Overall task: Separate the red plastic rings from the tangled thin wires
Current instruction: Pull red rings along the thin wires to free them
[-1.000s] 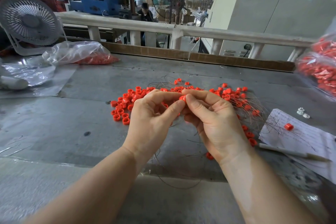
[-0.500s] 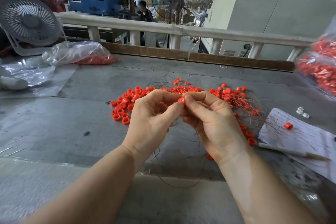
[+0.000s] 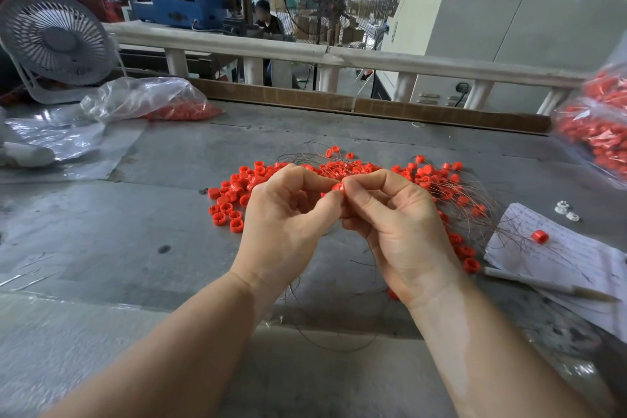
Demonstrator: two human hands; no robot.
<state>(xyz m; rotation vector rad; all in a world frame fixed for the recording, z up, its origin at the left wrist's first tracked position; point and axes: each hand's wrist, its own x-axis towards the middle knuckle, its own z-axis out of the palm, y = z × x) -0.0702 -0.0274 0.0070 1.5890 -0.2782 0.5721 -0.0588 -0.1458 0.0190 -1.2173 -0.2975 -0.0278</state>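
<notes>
Pinching one red ring (image 3: 338, 187) between them, left hand (image 3: 288, 227) and right hand (image 3: 403, 231) fingers curl tight.

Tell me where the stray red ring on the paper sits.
In the head view it lies alone at right, on the paper: the ring rests near the sheet's near-left part, beyond the pen, right of the right hand.

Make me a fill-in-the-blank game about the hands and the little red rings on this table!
1. The left hand and the right hand together pinch one small ring coloured ____.
2. One red ring lies alone on a sheet of ____.
3. Thin ____ tangle among the rings at the right of the pile.
4. The white fan stands at the table's far ____ corner.

Missing words: red; paper; wires; left
</notes>
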